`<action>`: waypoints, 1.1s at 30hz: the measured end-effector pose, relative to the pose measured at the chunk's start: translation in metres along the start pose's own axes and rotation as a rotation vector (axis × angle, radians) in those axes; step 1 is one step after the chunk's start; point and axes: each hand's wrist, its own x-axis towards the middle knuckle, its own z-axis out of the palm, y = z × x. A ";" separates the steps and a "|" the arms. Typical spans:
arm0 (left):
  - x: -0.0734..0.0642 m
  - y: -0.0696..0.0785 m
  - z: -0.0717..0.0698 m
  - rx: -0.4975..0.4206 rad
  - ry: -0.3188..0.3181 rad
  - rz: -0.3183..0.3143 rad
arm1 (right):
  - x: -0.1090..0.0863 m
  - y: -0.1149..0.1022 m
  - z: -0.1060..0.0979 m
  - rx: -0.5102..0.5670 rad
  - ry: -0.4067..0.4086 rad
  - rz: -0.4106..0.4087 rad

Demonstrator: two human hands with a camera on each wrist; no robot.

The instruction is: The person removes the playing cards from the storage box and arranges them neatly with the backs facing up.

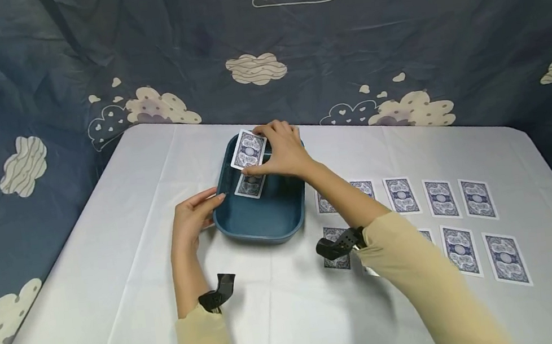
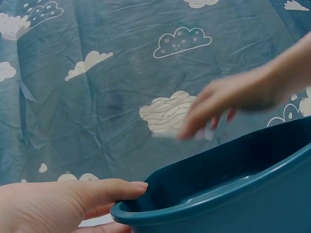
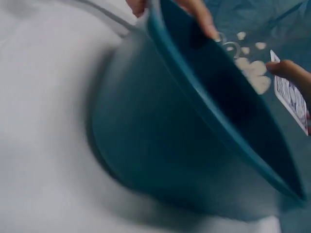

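Observation:
A deep blue-green plastic tub (image 1: 267, 215) stands on the white-covered table. My left hand (image 1: 190, 220) grips its left rim, thumb over the edge and fingers along the outer wall, as the left wrist view also shows at the tub's rim (image 2: 165, 212). Above the tub's far left part, my right hand (image 1: 281, 153) pinches a playing card (image 1: 249, 149) between thumb and fingers, patterned blue back up. In the right wrist view this card (image 3: 289, 97) is seen past the rim. Another face-down card (image 1: 250, 186) shows inside the tub, partly covered by the held one.
Two rows of face-down cards lie right of the tub, among them a far-row card (image 1: 478, 198) and a near-row card (image 1: 507, 258). My right forearm hides part of both rows. A dark cloud-print curtain (image 1: 218, 25) hangs behind the table.

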 end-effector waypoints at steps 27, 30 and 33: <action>-0.003 0.002 -0.002 0.011 0.034 -0.024 | -0.274 0.251 -0.224 -0.506 -0.242 0.296; -0.005 0.001 0.002 0.001 0.045 -0.032 | -0.290 0.264 -0.227 -0.516 -0.317 0.344; -0.005 -0.002 0.005 0.004 0.038 -0.012 | -0.299 0.275 -0.226 -0.509 -0.381 0.362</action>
